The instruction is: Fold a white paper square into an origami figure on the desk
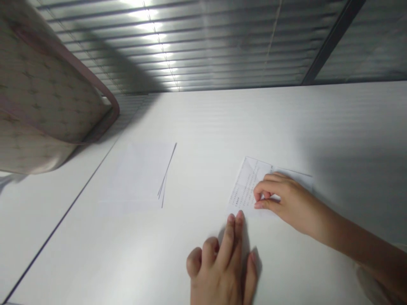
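Resting on the paper [246, 186], your right hand [286, 201] curls, thumb and finger pinching it. Your left hand [222, 262] lies open on the table [333, 127], two fingertips [235, 218] touching the paper's near edge (not holding). Blank sheets [136, 178] lie well apart on the left, near the table's left edge. Bare table lies between them.

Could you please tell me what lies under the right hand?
A small white paper sheet with printed lines lies flat under the right hand on the white table. Its right part is covered, so any print there cannot be seen.
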Tool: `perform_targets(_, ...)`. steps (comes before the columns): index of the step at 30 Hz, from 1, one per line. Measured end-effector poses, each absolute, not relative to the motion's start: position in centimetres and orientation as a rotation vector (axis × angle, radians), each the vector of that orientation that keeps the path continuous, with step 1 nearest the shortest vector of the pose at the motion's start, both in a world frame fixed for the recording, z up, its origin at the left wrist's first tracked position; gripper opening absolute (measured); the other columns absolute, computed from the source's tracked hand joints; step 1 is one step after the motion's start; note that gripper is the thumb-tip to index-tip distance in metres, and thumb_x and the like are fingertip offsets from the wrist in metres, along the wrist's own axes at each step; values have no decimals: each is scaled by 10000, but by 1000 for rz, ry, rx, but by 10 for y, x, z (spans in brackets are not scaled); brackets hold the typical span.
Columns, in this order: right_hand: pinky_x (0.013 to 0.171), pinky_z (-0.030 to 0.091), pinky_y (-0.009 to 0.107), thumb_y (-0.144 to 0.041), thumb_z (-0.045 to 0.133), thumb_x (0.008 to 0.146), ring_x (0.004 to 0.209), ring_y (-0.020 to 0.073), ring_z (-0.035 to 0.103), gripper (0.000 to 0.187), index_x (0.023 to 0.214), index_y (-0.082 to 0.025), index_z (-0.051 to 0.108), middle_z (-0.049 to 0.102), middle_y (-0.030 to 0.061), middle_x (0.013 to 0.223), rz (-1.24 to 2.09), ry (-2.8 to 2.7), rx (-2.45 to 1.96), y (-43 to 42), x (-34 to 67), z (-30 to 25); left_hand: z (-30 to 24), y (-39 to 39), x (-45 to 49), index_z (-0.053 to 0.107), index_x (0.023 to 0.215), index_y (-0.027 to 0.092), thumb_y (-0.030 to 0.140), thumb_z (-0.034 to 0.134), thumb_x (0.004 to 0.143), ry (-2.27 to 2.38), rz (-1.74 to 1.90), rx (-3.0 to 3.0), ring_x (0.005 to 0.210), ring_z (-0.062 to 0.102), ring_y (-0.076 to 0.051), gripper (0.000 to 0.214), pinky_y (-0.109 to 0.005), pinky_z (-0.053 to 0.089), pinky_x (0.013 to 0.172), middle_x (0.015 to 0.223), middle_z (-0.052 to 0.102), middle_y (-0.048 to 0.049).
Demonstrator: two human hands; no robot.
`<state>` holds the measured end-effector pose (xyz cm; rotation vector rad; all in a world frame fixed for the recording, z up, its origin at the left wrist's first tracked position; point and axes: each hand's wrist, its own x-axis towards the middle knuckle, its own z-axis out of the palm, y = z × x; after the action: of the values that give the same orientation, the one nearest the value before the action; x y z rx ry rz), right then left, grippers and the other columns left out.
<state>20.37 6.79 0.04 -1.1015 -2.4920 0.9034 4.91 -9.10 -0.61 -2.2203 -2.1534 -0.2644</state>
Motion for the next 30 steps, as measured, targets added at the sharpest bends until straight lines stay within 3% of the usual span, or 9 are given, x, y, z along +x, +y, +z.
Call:
perform_targets(6,713,385,286,-150,712,777,758,152,551,140,726,-219,601,619,-30,757,905,-2463,-1058,70,206,-6,-1,-84,51,411,1418,305,384,341,998,-2139,-218,-2260,854,566,-187,433,-393,370,687,1355,568,23)
perform_targets(17,708,377,282,-154,718,763,733,146,539,128,720,-214,613,583,-30,719,926,-2435,-1000,73,204,-11,7,-76,76,368,1440,305,359,323,1001,-2060,-29,-2174,862,607,-212,444,-401,396,691,1265,600,-112)
perform_targets(25,691,364,278,-136,690,779,743,149,526,128,713,-203,602,572,-25,719,953,-2432,-999,73,203,-7,5,-76,85,391,1435,229,326,368,986,-1997,58,-2177,857,646,-223,460,-394,431,729,1253,565,-240)
perform_targets(30,699,357,288,-142,701,774,750,156,527,123,711,-202,614,578,-19,721,951,-2432,-1018,74,203,-7,0,-75,95,439,1395,158,267,418,954,-2045,-28,-2131,856,640,-218,455,-394,424,745,1234,566,-235)
